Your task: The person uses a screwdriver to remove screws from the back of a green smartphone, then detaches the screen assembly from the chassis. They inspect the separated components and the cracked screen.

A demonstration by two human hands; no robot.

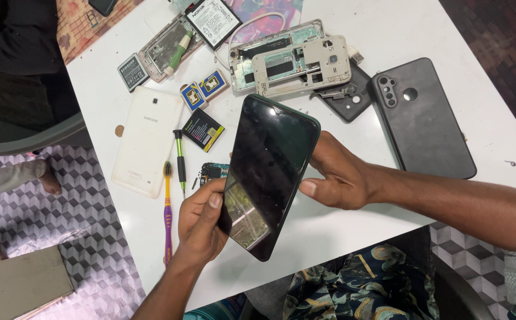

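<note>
I hold a black smartphone screen-up above the white table. My left hand grips its lower left edge, thumb on the glass. My right hand holds its right edge, thumb against the side. The dark screen reflects light. Under the phone's left edge a small blue circuit board peeks out.
On the table lie a white tablet back, a green-handled screwdriver, a purple and yellow toothbrush, several batteries, a stripped phone frame and a black phone case. A person's bare foot rests on the patterned floor, left.
</note>
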